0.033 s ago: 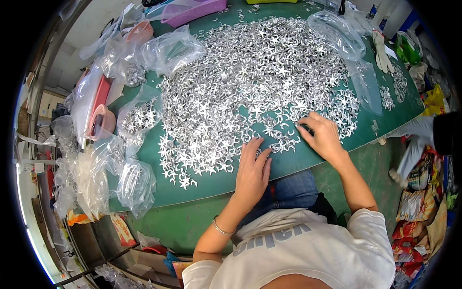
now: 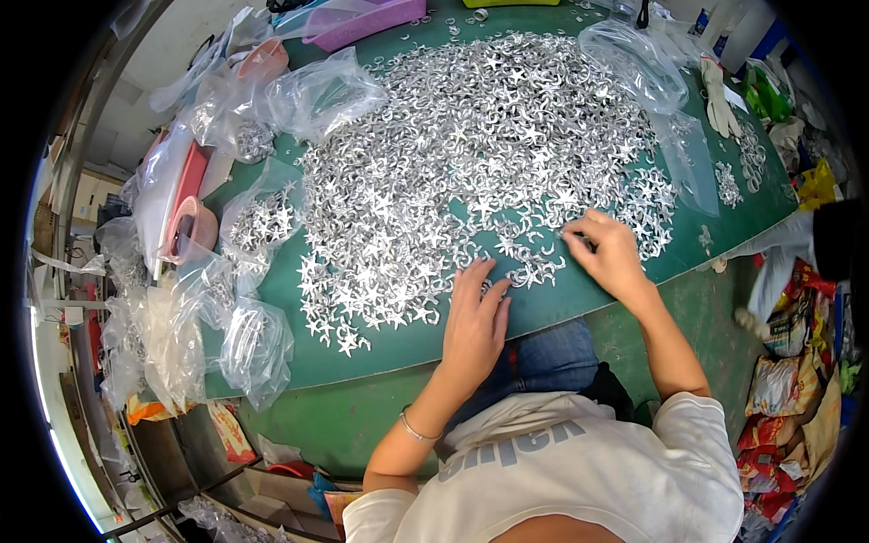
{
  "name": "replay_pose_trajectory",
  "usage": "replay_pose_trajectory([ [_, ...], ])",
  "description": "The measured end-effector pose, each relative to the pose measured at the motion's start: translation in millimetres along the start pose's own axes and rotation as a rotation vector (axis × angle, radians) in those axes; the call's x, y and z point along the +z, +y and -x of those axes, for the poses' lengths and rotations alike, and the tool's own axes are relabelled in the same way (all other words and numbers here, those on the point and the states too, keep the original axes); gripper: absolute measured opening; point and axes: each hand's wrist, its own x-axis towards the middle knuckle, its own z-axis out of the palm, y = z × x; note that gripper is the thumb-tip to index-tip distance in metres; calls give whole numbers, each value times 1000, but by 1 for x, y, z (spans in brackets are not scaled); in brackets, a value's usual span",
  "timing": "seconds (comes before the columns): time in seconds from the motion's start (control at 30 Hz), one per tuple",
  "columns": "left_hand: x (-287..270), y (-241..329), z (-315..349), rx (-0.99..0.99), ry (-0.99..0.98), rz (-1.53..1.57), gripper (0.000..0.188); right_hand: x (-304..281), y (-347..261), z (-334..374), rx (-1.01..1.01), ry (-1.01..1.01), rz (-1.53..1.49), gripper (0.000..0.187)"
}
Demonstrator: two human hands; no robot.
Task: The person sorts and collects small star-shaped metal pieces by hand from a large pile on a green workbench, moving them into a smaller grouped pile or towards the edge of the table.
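A broad heap of small silver metal pieces (image 2: 389, 199), many star-shaped and others curved like crescents, covers the green table (image 2: 398, 348). My left hand (image 2: 475, 317) rests at the heap's near edge, its fingers stretched out beside loose pieces and holding nothing that I can see. To its right, my right hand (image 2: 605, 253) is closed over the near right part of the heap, with thumb and forefinger drawn together. Whatever sits between those fingertips is too small to make out. A loose cluster of pieces (image 2: 534, 270) lies between my two hands.
Clear plastic bags (image 2: 258, 344), some with silver pieces inside, line the left side near a pink basket (image 2: 195, 226). A purple tray (image 2: 367, 23) stands at the far edge. At right lie a white glove (image 2: 720, 104) and more plastic. Another person's leg (image 2: 774, 276) shows beyond the table.
My right thumb and forefinger have come closer together, and that hand has shifted slightly. The left hand stays put. The other person's leg at right has moved a little.
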Motion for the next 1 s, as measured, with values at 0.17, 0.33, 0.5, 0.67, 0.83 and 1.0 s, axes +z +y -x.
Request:
replay_pose_trajectory([
  [0.17,0,-2,2,-2,-2,12,25,-19,29,1,469,-149,-1336,16],
  [0.33,0,-1,-2,5,7,14,26,-28,7,-8,482,84,-1600,22],
  [0.5,2,1,-6,24,2,1,26,-24,29,-3,284,62,-577,16],
  [0.67,11,8,-31,101,-28,-7,30,-36,12,9,259,-5,18,14],
  [0.83,40,16,-72,207,-166,-151,43,-11,10,8,23,238,328,18],
  [1.0,41,9,-66,227,-311,-417,44,1,-12,27,-36,42,289,21],
])
